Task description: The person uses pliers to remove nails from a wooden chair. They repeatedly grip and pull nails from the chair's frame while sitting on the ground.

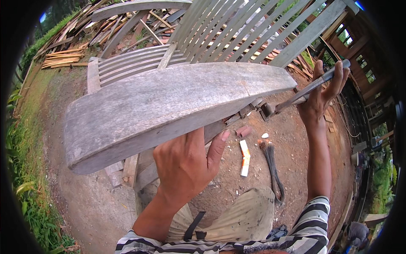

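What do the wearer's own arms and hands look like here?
The left hand and right hand are bare, with no gloves. Black, white and grey striped sleeves end around the elbows, leaving the forearms uncovered.

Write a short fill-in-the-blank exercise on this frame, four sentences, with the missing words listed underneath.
1. The right hand holds a long tool made of ____.
2. In the picture, the left hand shows below a grey armrest made of ____.
3. The white-and-orange packet lies to the ____ of the dark bundle.
4. The sleeves are patterned with dark and light ____.

Missing words: metal; wood; left; stripes.
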Demonstrator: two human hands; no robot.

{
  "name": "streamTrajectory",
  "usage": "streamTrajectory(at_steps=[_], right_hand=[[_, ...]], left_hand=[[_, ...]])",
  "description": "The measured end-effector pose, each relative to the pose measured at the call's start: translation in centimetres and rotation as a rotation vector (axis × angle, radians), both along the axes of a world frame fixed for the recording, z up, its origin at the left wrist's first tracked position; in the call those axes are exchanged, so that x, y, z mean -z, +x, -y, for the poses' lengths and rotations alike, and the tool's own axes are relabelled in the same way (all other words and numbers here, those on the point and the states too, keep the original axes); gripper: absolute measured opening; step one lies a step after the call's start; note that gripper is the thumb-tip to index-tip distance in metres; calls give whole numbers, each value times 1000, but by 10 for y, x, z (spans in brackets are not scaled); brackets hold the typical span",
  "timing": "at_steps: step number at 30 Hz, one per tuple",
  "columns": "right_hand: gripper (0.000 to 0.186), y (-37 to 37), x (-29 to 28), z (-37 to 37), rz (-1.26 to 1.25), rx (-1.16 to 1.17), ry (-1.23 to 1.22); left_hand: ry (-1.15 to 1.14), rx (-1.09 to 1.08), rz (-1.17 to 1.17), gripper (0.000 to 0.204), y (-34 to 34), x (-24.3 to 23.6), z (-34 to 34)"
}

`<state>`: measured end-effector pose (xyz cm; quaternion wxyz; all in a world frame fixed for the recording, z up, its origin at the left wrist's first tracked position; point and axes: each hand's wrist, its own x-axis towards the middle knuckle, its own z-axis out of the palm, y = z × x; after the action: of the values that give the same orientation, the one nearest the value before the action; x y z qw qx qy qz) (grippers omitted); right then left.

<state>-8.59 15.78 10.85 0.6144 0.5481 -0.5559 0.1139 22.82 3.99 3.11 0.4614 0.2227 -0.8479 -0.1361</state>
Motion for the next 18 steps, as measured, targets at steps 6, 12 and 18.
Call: streamTrajectory(at_steps=[6,12,18], right_hand=[[72,-2,1,2,-91,47,-27],[71,2,-5,0,-124,106,6],[86,3,0,1,-133,132,4]], left_hand=[[0,1,6,46,1,0,0],[9,2,14,46,1,0,0],[0,9,-2,45,0,1,1]])
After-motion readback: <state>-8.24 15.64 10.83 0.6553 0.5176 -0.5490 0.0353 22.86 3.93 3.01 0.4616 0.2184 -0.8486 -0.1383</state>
